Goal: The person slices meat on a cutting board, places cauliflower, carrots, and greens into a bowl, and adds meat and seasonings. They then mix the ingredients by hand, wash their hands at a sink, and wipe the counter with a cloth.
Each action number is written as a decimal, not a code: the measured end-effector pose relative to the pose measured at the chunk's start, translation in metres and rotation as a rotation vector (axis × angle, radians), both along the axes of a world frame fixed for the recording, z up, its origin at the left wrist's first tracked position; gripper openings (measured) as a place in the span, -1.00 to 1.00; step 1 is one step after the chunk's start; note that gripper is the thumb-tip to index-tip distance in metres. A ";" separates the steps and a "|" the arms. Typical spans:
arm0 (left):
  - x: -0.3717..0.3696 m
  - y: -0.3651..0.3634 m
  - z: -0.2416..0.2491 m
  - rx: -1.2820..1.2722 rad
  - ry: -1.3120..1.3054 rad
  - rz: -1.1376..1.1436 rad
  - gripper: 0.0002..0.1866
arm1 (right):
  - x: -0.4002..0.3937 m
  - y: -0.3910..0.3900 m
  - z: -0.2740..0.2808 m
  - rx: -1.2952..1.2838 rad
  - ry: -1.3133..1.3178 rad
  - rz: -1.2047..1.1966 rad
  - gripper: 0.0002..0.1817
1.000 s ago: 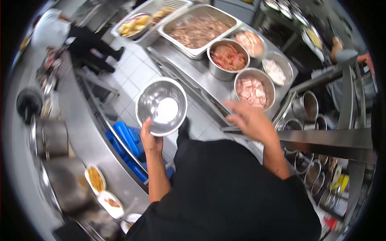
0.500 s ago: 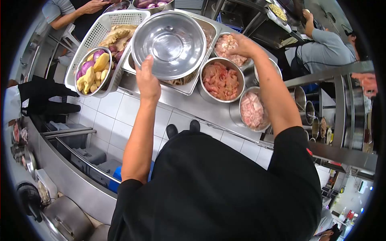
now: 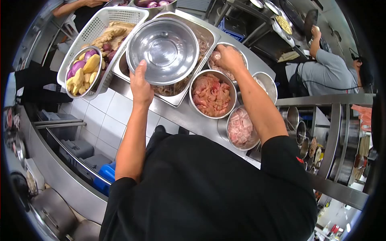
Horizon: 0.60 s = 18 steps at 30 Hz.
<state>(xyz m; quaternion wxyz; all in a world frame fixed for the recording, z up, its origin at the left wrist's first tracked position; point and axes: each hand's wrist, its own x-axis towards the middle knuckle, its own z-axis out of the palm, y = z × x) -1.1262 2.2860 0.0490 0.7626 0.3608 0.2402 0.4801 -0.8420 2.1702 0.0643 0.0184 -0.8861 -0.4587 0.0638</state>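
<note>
My left hand grips the near rim of a shiny metal bowl, thumb over the edge and the other fingers hidden underneath. The bowl is tilted above a rectangular steel pan that has brownish pieces in it. My right hand is down in a round metal pot, its fingers curled around pale raw meat; the fingertips are partly hidden. Closer to me stand a pot of reddish sliced meat and a pot of pale pink meat chunks.
Left of the pan, a white perforated basket holds ginger and purple onions. An oval metal bowl of peeled ginger and onions rests on it. Another round container stands at right. A co-worker in grey is at the far right.
My right hand has moved down and deeper into the far meat pot. The left hand still grips the bowl. The whole view has shifted, showing the pots lower and further left.
</note>
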 end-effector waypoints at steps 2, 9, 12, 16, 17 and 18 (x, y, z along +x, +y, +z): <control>0.000 -0.002 -0.001 0.004 0.017 0.005 -0.55 | 0.004 0.001 -0.003 0.020 0.011 0.019 -0.51; -0.003 0.004 0.002 -0.105 0.030 -0.099 -0.56 | 0.029 -0.009 0.011 0.133 0.256 -0.046 -0.43; -0.008 0.009 0.008 -0.154 -0.005 -0.184 -0.57 | 0.029 -0.008 0.029 0.015 0.380 -0.068 -0.39; -0.010 0.011 0.016 -0.201 -0.028 -0.222 -0.59 | 0.027 -0.008 0.046 -0.106 0.362 0.175 -0.30; -0.011 0.012 0.016 -0.207 -0.044 -0.248 -0.59 | 0.026 -0.005 0.055 -0.194 0.300 0.131 -0.27; -0.011 0.013 0.016 -0.225 -0.042 -0.259 -0.60 | 0.015 0.002 0.069 -0.279 0.238 0.090 -0.24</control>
